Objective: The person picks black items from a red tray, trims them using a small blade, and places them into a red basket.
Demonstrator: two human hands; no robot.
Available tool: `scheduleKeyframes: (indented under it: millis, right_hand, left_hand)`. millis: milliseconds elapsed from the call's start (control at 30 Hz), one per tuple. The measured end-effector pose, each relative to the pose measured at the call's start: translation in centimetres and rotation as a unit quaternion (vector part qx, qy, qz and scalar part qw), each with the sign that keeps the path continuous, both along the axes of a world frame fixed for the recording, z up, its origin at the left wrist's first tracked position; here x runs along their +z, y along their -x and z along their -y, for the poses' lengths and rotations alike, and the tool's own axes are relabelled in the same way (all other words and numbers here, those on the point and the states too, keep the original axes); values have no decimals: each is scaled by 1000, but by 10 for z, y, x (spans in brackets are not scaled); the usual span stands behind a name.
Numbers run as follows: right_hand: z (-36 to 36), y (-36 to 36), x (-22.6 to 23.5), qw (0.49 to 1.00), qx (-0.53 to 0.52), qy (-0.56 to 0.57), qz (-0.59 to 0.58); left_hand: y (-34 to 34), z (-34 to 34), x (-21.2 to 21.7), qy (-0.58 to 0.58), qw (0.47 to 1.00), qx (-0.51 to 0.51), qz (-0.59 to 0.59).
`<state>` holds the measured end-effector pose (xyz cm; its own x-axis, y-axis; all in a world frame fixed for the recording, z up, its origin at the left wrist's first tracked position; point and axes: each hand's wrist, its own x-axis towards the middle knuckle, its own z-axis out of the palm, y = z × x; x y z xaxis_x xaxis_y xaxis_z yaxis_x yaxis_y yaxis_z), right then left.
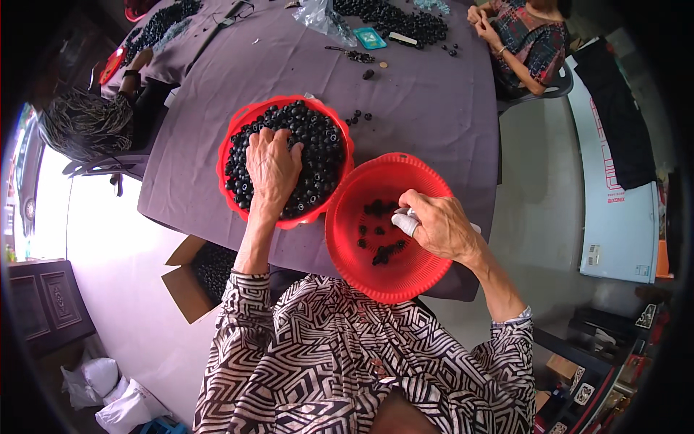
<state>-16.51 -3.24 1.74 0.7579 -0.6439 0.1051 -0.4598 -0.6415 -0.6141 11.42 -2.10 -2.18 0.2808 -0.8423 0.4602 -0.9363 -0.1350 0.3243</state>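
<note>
My left hand [273, 163] reaches into a scalloped red basket [223, 189] heaped with small round black pieces [318, 148]. Its fingers curl down among them, and the fingertips are partly hidden. On the right, my right hand [438, 226] hovers over a second, ribbed red basket [390, 288], thumb and fingers pinched together. A whitish wrap [405, 221] covers the thumb. Something slim and white [476, 228] shows past the far side of this hand; what the pinch holds is hidden. Several dark pieces [383, 253] lie scattered on that basket's bottom.
Both baskets stand at the near edge of a table with a grey-purple cloth [426, 101]. Loose black pieces [358, 116] lie just beyond them, with larger heaps [390, 20] farther off. Two people sit at the table's sides. A cardboard box [189, 293] of dark pieces is on the floor.
</note>
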Motion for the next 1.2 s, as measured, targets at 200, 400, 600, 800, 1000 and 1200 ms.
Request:
scheduleKeyframes:
  millis: [200, 400, 600, 800, 1000, 1200]
  right_hand:
    - [1, -3, 5, 999, 2, -26, 40]
    - [10, -18, 23, 988, -28, -40, 147]
    - [20, -35, 36, 960, -81, -31, 268]
    - [19, -29, 30, 970, -83, -20, 227]
    - [24, -16, 42, 979, -54, -4, 195]
    - [25, -11, 57, 995, -44, 20, 93]
  left_hand:
    - [-7, 2, 2, -37, 999, 15, 11]
    - [24, -8, 25, -17, 635, -189, -749]
    - [81, -18, 33, -26, 408, -260, -875]
    - [100, -20, 34, 0, 432, -284, -856]
    - [101, -17, 35, -7, 420, -327, -846]
    - [106, -17, 34, -15, 429, -343, -835]
